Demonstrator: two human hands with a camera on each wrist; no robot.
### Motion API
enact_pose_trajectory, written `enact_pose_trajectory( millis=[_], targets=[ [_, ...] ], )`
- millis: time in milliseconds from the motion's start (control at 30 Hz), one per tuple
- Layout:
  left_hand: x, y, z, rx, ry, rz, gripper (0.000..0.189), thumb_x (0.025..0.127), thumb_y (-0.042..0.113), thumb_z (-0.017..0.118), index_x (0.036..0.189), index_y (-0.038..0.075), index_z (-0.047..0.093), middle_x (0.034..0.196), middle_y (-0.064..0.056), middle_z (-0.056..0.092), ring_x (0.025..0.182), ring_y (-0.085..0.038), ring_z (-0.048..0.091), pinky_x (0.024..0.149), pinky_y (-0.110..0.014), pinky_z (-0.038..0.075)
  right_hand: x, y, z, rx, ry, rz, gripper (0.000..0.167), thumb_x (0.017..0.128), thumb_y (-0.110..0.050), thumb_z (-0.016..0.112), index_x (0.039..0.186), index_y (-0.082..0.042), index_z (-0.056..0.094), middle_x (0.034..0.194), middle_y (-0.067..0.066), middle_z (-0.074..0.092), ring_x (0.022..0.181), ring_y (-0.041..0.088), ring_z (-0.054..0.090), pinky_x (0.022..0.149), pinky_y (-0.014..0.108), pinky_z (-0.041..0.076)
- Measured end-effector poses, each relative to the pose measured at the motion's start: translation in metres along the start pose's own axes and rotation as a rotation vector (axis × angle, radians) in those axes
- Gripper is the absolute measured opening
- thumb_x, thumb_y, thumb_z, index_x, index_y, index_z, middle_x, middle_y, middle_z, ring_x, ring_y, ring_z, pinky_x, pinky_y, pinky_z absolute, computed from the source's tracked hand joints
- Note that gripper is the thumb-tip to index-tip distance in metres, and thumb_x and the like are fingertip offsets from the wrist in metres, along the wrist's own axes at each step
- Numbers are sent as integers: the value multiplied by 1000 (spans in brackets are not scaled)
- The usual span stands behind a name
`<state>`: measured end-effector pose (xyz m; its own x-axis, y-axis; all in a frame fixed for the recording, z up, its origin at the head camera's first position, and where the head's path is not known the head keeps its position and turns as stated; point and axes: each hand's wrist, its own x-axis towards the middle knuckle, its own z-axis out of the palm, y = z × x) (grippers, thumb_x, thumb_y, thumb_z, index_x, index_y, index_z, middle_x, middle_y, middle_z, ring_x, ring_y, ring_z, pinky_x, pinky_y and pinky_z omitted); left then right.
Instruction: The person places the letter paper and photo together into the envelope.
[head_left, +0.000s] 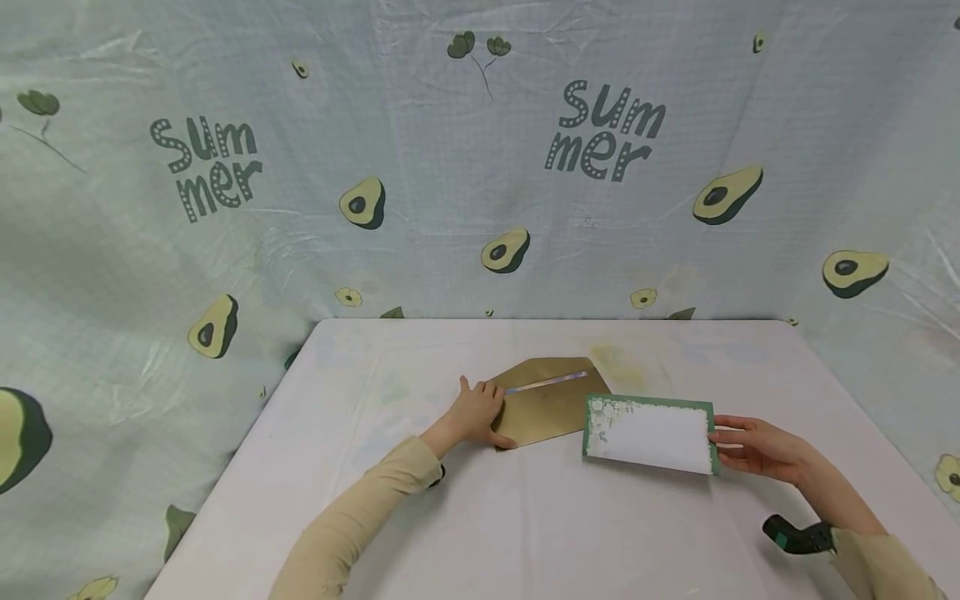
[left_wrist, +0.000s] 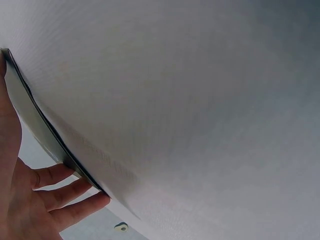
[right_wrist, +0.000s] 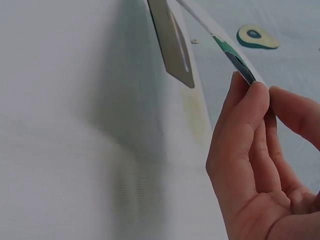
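A gold envelope [head_left: 551,413] with a pale strip across its flap lies on the table, tilted. My left hand [head_left: 478,410] grips its left end, thumb at the lower corner and fingers at the upper side. In the left wrist view the left hand [left_wrist: 35,195] spans the envelope's edge [left_wrist: 55,135]. To the right, my right hand [head_left: 768,450] pinches the right end of a white card [head_left: 648,435] with a green border and pale floral print. The right wrist view shows the card [right_wrist: 232,52] raised above the table between thumb and fingers of the right hand [right_wrist: 255,160].
A white-covered table [head_left: 465,533] lies under both hands. Behind it and at the sides hangs a pale cloth [head_left: 442,117] printed with avocados and lettering. A black device [head_left: 798,535] is on the right wrist.
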<state>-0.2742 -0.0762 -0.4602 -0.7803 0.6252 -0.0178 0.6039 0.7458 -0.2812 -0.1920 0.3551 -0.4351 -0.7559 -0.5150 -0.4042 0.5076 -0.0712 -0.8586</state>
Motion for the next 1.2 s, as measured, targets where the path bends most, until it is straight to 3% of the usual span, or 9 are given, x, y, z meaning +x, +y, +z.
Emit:
enact_pose_trajectory(
  millis=[400,667,933,1200],
  targets=[
    [-2,0,-2,17,-6,-7,91,66,78,47,121,5,44,119,-12,51,107,-28,53,90,-58,36,16,-22,3,-14,161,11,15,91,-16,51,88,-29,60,90,-9,63,82,7,61,74,21,51],
    [-3,1,-4,5,-3,-4,92,66,77,48,122,4,44,119,-13,51,107,-28,53,90,-58,37,35,-38,4,-94,274,24,10,86,-20,59,85,-30,58,84,-12,63,80,7,59,73,22,50],
    [-3,2,-3,20,-11,-5,94,67,78,47,124,4,42,121,-13,50,108,-28,52,90,-57,37,55,-54,3,-179,375,33,21,82,-25,64,96,-25,49,81,-14,59,79,6,58,74,23,51],
    [-2,1,-1,32,-1,-1,92,67,78,45,122,5,42,119,-12,50,106,-27,53,90,-57,37,73,-69,-5,-343,453,-38,34,85,-26,60,112,-17,42,79,-16,55,75,3,57,72,22,50]
  ],
)
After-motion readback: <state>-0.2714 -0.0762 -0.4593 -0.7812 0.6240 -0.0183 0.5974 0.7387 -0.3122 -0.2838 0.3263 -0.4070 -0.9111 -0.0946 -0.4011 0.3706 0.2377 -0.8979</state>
